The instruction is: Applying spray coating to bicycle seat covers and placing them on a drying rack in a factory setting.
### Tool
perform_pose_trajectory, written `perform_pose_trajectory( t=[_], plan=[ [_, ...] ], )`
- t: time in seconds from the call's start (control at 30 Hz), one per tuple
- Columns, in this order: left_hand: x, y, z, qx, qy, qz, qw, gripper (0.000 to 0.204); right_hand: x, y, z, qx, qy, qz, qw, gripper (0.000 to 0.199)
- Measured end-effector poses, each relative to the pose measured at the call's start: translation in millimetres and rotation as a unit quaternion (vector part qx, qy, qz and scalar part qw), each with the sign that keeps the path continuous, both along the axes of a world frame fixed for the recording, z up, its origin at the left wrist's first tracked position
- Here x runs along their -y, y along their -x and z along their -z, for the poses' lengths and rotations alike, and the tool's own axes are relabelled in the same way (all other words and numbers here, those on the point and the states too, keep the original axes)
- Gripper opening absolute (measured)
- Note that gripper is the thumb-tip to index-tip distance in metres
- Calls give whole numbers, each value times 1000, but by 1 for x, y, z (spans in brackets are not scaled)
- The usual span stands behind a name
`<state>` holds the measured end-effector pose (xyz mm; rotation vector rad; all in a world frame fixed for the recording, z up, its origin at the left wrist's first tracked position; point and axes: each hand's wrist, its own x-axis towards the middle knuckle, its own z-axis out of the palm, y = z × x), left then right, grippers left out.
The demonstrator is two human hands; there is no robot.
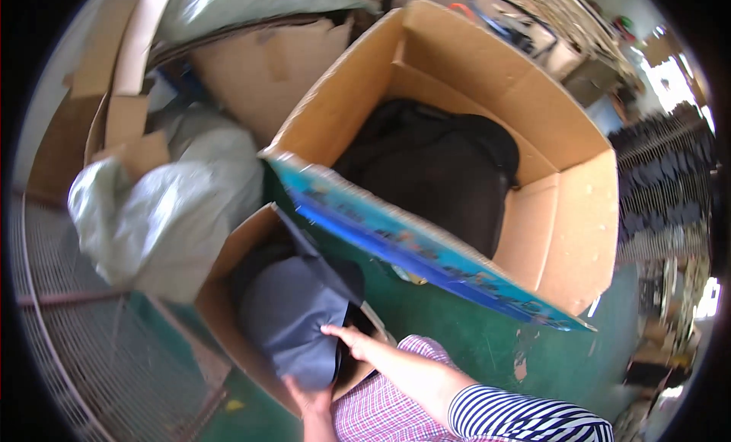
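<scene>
A small cardboard box (217, 293) stands open in front of me with soft navy fabric pieces (285, 312) inside. The uppermost piece has a rounded, domed shape and creases near my fingers. My right hand (356, 343) is closed on its right edge, thumb on top and the other fingers partly hidden below. At the lower edge of the same fabric, by the near side of the box, my left hand (311, 398) is closed on it, its fingertips partly covered.
A large open carton (582, 229) with a blue printed side holds black soft material (434, 175). Left of it lie a whitish plastic sack (167, 221) and a wire mesh rack (99, 358). Racks of dark pieces (666, 172) stand at right, above the green floor (472, 351).
</scene>
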<state>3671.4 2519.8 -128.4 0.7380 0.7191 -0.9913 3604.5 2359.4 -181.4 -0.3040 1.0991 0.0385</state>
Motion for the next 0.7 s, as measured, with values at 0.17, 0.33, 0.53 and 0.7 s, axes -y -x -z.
perform_pose_trajectory(
  t=[0.17,0.33,0.53,0.7],
  plan=[
    [36,-38,22,-56,-93,17,994,82,20,15,-10,-20,26,-36,999,78],
    [22,-55,35,-72,-54,114,989,58,14,5,-12,-21,137,-41,990,95],
    [48,-40,-86,-31,-175,169,969,57,0,40,-83,117,1,41,992,89],
    [13,-34,-165,71,-180,198,961,54,-27,75,-202,128,12,65,990,85]
  ],
)
